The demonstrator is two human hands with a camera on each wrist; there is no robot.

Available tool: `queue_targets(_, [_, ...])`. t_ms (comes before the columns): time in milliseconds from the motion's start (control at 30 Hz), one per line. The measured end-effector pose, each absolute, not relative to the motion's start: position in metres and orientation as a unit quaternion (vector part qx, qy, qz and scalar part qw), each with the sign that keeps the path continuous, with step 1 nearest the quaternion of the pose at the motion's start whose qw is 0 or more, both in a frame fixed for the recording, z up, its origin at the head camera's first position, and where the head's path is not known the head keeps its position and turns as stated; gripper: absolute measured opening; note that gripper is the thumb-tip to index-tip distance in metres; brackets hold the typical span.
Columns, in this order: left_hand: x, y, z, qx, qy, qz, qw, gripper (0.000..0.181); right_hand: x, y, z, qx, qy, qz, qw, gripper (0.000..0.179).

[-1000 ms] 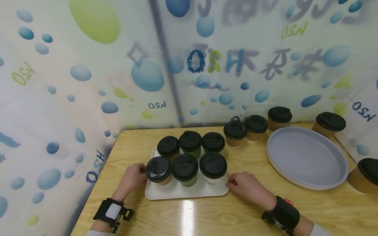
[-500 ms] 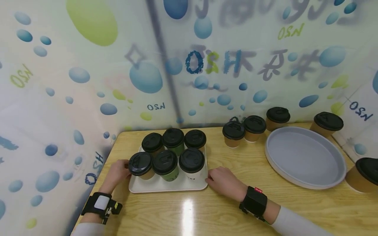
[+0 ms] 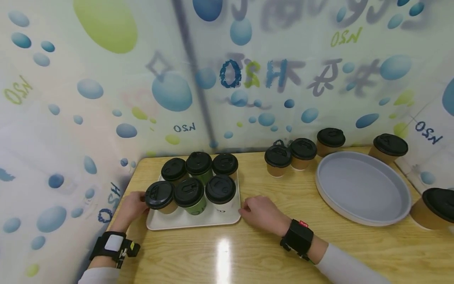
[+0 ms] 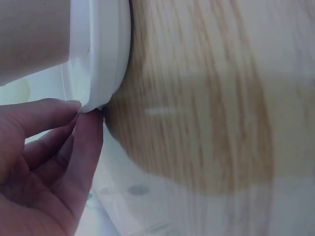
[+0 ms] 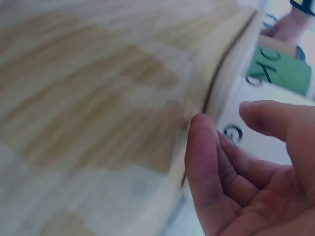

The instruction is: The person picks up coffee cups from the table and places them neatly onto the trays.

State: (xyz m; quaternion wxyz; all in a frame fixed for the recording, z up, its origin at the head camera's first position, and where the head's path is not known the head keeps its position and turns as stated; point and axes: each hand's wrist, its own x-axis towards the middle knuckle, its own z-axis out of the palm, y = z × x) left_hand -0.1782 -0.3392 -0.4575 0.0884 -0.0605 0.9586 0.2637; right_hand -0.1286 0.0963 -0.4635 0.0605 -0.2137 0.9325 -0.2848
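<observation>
A white tray (image 3: 193, 225) lies on the table at the left, carrying several paper cups with black lids. Its front row has a brown cup (image 3: 166, 207), a green cup (image 3: 195, 207) and a white cup (image 3: 224, 205). At the tray's left edge is my left hand (image 3: 130, 207); in the left wrist view, thumb and forefinger pinch the tray rim (image 4: 113, 54). My right hand (image 3: 265, 215) is beside the tray's right edge. In the right wrist view its thumb and forefinger stand apart at the rim, with nothing between them.
A round grey tray (image 3: 363, 189) sits at the right of the wooden table (image 3: 283, 260). Brown lidded cups stand around it, one (image 3: 422, 213) at its right and another (image 3: 383, 154) behind. More cups (image 3: 278, 169) line the back, near a patterned curtain (image 3: 170, 126).
The white tray with its cups has slid left across the table, both hands moving with it. Now the right hand's fingers have parted at its edge.
</observation>
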Motion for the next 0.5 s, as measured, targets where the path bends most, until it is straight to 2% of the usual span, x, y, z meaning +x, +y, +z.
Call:
queue_targets(100, [-0.174, -0.342, -0.455, -0.054, 0.956, 0.275, 0.085, 0.023, -0.126, 0.115, -0.455, -0.179, 0.939, -0.288, 0.053, 0.016])
queue_targets(200, [-0.166, -0.343, -0.449, -0.048, 0.953, 0.295, 0.059, 0.031, -0.122, 0.143, -0.444, -0.148, 0.944, -0.291, 0.044, 0.017])
queue_targets(300, [-0.156, -0.341, -0.439, -0.039, 0.952, 0.304, -0.006, 0.034, -0.117, 0.175, -0.435, -0.127, 0.945, -0.301, 0.025, 0.018])
queue_targets(500, [-0.145, -0.326, -0.407, 0.004, 0.946, 0.277, -0.168, 0.026, -0.109, 0.233, -0.431, -0.086, 0.95, -0.298, -0.034, 0.024])
